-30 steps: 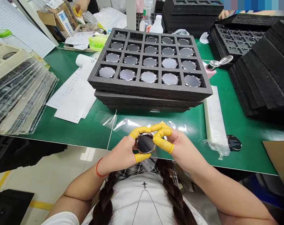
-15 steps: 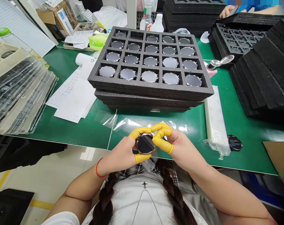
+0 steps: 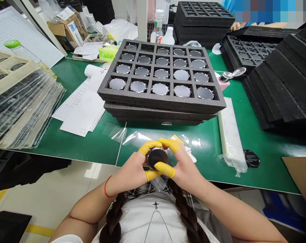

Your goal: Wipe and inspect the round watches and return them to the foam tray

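So, both forearms angled inward over the near edge of the counter [image 3: 74,145], and the left hand [image 3: 129,168], a red string [image 3: 106,186] at its wrist, met the right hand [image 3: 185,168] at the middle. Both grips were narrow, yellow-cotted fingertips [image 3: 165,169] pinching the rim of a round dark-faced metal disc [image 3: 156,157] between them. Crinkled clear plastic film [image 3: 140,140] lay just beyond, and a black foam tray [image 3: 160,104] of similar discs sat further back.
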Demonstrator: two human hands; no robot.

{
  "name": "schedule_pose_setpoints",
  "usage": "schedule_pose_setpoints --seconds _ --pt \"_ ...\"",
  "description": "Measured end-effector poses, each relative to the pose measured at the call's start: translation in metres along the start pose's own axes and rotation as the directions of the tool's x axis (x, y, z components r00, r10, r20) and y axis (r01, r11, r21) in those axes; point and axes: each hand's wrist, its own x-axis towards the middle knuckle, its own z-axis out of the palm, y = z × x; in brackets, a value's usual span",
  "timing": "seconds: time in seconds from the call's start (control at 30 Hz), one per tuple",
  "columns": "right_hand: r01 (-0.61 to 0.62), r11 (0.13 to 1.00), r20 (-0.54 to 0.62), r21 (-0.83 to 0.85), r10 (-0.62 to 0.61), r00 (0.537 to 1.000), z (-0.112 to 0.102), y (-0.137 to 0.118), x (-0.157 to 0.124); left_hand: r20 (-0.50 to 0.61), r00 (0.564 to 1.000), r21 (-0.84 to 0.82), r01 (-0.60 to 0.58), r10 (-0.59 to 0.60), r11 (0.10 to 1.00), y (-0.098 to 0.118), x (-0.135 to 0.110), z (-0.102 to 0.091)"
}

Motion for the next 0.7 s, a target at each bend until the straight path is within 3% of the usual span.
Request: schedule_pose_setpoints --seconds 0.1,0.23,0.3,0.43,0.57,0.7 --pt "-0.169 0.972 0.201 0.162 0.135 0.97 0.004 -0.004 0.004 0.025 0.999 0.02 -0.029 0.029 0.999 -0.001 0.0 0.002" --pt "-0.344 0.802 0.357 0.489 0.176 0.917 0.005 -0.004 0.009 0.019 0.996 0.034 -0.086 0.085 0.996 0.0 0.0 0.007" --pt "-0.373 0.757 0.358 0.537 0.196 0.913 0.005 -0.001 0.01 0.018 0.996 0.006 -0.083 0.083 0.997 0.001 -0.001 0.009" --pt "-0.4 0.768 0.342 0.501 0.249 0.906 0.005 0.004 0.008 0.047 0.999 -0.066 -0.009 0.012 0.998 0.003 -0.003 0.011" --pt "-0.371 0.777 0.193 0.508 0.318 0.928 0.003 0.006 0.005 0.039 0.999 -0.05 0.022 -0.02 0.999 0.002 -0.003 0.012" --pt "-0.411 0.658 0.319 0.631 0.263 0.911 0.003 -0.001 0.002 -0.013 0.999 0.004 0.033 -0.033 0.999 0.001 -0.003 0.014"
